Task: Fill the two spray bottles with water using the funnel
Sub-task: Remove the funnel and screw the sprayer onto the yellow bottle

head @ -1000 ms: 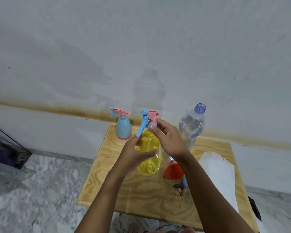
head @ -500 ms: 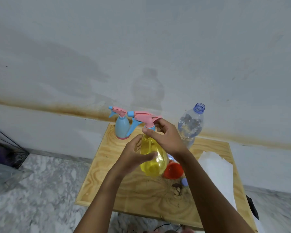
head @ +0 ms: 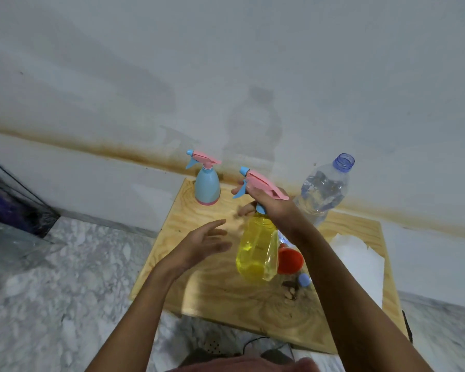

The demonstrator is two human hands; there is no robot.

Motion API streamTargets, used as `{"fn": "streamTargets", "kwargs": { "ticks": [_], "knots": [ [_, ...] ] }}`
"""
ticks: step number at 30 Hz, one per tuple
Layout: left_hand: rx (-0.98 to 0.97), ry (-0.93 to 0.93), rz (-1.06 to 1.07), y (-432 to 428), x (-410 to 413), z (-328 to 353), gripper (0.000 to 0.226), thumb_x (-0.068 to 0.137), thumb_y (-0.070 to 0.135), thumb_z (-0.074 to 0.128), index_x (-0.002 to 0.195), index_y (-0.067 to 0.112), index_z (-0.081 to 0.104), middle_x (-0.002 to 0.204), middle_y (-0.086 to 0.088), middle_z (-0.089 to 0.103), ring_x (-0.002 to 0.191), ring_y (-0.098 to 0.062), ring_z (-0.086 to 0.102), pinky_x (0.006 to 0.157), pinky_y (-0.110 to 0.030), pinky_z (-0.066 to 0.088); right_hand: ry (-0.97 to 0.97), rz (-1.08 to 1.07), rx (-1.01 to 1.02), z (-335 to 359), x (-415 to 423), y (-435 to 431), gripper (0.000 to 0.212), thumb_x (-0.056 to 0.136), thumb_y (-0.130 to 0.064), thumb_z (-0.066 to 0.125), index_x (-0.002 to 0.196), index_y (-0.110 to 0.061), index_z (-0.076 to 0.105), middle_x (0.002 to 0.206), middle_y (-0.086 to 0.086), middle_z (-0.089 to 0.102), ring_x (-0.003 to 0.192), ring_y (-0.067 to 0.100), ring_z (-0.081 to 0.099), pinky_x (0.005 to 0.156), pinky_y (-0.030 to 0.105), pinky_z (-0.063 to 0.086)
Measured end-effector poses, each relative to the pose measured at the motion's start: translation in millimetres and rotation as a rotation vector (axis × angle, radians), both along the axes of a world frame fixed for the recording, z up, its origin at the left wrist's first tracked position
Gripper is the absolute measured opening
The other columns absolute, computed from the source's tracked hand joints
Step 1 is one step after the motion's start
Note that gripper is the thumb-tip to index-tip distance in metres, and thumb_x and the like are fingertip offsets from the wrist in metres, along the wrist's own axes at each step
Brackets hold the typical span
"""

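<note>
Plywood tabletop [head: 215, 299], yellow spray bottle [head: 257, 251], marbled floor [head: 65, 277], rust-stained wall [head: 226, 63]

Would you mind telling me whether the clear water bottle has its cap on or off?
Off: the clear water bottle shows an open blue neck, and a blue cap lies on the wooden board.

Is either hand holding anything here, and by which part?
The right hand grips the yellow translucent spray bottle by its pink and blue trigger head, at the neck. The left hand is open, holding nothing.
</note>
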State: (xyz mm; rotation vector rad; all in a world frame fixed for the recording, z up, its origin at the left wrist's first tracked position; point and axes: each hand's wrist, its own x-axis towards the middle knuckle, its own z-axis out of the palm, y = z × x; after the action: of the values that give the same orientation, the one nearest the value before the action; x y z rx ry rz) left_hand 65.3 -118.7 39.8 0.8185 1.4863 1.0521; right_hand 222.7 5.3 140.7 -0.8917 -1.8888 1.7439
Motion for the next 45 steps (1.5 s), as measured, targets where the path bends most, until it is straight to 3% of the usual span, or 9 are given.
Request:
{"fn": "streamTargets", "kwargs": {
  "ticks": [2,5,10,14,18,31,38,42,45],
  "knots": [
    [-0.124,0.251,0.170,-6.3,-12.1,-24.5,0.086,0.065,0.045,0.089,0.139,0.024,0.051,0.138,-0.008,0.058,0.121,-0.019,0.057,0.098,-0.032,0.048,-0.050,-0.026,-0.016,-13.3,-1.7,2.2,0.023,0.101,-0.027,0.053,0.120,-0.019,0.064,0.114,0.005,0.072,0.074,0.029,0.069,0.083,0.043,0.055],
    [-0.301,0.663,0.196,-9.9,-26.0,-59.7,0.088,0.075,0.045,0.082,0.147,0.011,0.043,0.149,-0.011,0.047,0.137,-0.029,0.041,0.110,-0.040,0.037,-0.212,0.023,0.001,-34.3,-7.5,5.7,0.024,0.098,-0.030,0.058,0.113,-0.016,0.070,0.108,0.008,0.072,0.079,0.037,0.071,0.076,0.049,0.059],
    [-0.523,0.845,0.155,-8.4,-33.9,-95.3,0.109,0.053,0.076,0.075,0.139,0.021,0.038,0.135,-0.017,0.044,0.128,-0.037,0.041,0.103,-0.047,0.039,-0.430,0.120,-0.009,-62.4,-18.2,10.6,0.034,0.098,-0.036,0.056,0.130,-0.027,0.062,0.108,0.005,0.072,0.089,0.031,0.072,0.064,0.026,0.060],
    [-0.562,0.966,0.111,-10.8,-31.7,-104.7,0.105,0.056,0.075,0.076,0.139,0.021,0.040,0.140,-0.012,0.033,0.129,-0.036,0.033,0.106,-0.047,0.034,-0.515,0.156,-0.067,-73.3,-26.6,14.7,0.034,0.099,-0.025,0.055,0.132,-0.019,0.060,0.114,0.017,0.069,0.087,0.021,0.067,0.052,0.014,0.051],
    [-0.551,0.960,0.115,-10.9,-32.7,-108.8,0.102,0.057,0.075,0.076,0.136,0.021,0.043,0.140,-0.011,0.033,0.128,-0.037,0.032,0.106,-0.046,0.033,-0.613,0.219,-0.131,-90.3,-37.1,19.1,0.035,0.098,-0.031,0.056,0.131,-0.018,0.061,0.115,0.019,0.064,0.094,0.033,0.068,0.056,0.036,0.061],
    [-0.564,0.930,0.133,-9.4,-30.8,-108.0,0.103,0.055,0.075,0.077,0.135,0.021,0.043,0.141,-0.010,0.031,0.130,-0.033,0.028,0.110,-0.045,0.031,-0.693,0.171,-0.094,-125.7,-38.7,24.0,0.038,0.090,-0.049,0.059,0.110,-0.019,0.070,0.095,0.010,0.070,0.081,0.028,0.074,0.059,0.039,0.062],
    [-0.558,0.919,0.144,-8.9,-28.7,-104.2,0.100,0.059,0.069,0.080,0.137,0.020,0.042,0.144,-0.010,0.029,0.133,-0.033,0.026,0.111,-0.044,0.029,-0.714,0.169,-0.014,-127.8,-36.9,26.2,0.066,0.067,-0.073,0.050,0.104,-0.023,0.071,0.084,-0.003,0.072,0.069,0.019,0.074,0.071,0.048,0.062],
    [-0.559,0.922,0.143,-9.3,-28.6,-105.7,0.098,0.058,0.069,0.080,0.135,0.021,0.043,0.143,-0.009,0.030,0.132,-0.032,0.026,0.111,-0.045,0.030,-0.677,0.162,-0.015,-126.9,-37.3,23.5,0.045,0.080,-0.063,0.054,0.099,-0.026,0.071,0.079,0.000,0.073,0.066,0.021,0.074,0.075,0.048,0.061],
    [-0.553,0.935,0.142,-9.0,-29.6,-107.1,0.096,0.057,0.071,0.080,0.132,0.021,0.045,0.142,-0.010,0.031,0.132,-0.033,0.027,0.110,-0.046,0.031,-0.648,0.140,-0.017,-125.1,-35.0,21.1,0.046,0.082,-0.059,0.055,0.109,-0.024,0.071,0.082,0.001,0.073,0.068,0.022,0.074,0.073,0.049,0.062]
  ]
}}
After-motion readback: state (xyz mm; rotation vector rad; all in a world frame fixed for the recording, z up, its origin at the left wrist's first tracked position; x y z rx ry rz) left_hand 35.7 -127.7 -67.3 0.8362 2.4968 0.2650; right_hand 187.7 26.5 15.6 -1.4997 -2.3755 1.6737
